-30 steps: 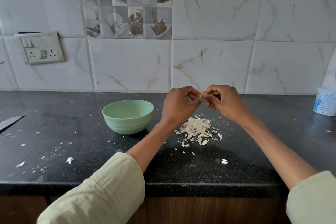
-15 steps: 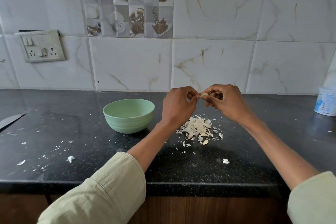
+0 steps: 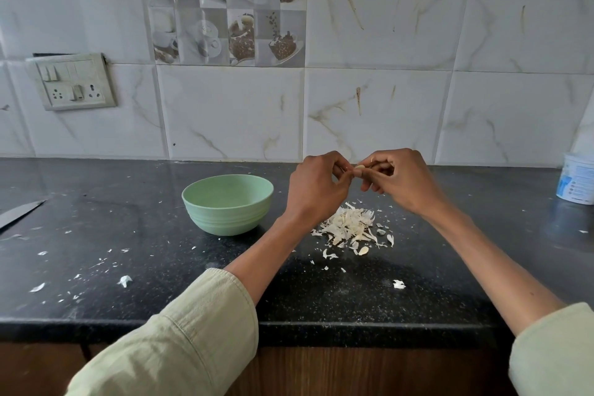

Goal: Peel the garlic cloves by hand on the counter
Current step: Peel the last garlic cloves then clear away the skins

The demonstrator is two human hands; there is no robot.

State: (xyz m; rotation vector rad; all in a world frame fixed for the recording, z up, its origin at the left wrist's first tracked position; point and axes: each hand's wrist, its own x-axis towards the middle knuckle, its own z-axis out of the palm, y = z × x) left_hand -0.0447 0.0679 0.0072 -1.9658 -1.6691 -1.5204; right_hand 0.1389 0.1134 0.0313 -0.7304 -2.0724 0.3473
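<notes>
Both hands are raised above the black counter [image 3: 160, 283], fingertips meeting. A small pale garlic clove [image 3: 359, 166] shows between them. My right hand [image 3: 401, 180] pinches the clove with thumb and curled fingers. My left hand [image 3: 316, 186] pinches at its near end with curled fingertips. Most of the clove is hidden by the fingers. Directly below the hands lies a pile of papery garlic skins [image 3: 348, 227]. A pale green bowl [image 3: 228, 204] stands just left of my left hand; its inside looks bare from here.
A knife blade [image 3: 19, 212] pokes in at the far left edge. A white tub [image 3: 577, 178] stands at the far right by the wall. Skin flakes [image 3: 124, 280] are scattered over the left and front counter. A switch panel [image 3: 72, 82] sits on the tiled wall.
The hands stay together at the same spot above the skin pile, with only small finger shifts on the clove. The view has drifted slightly.
</notes>
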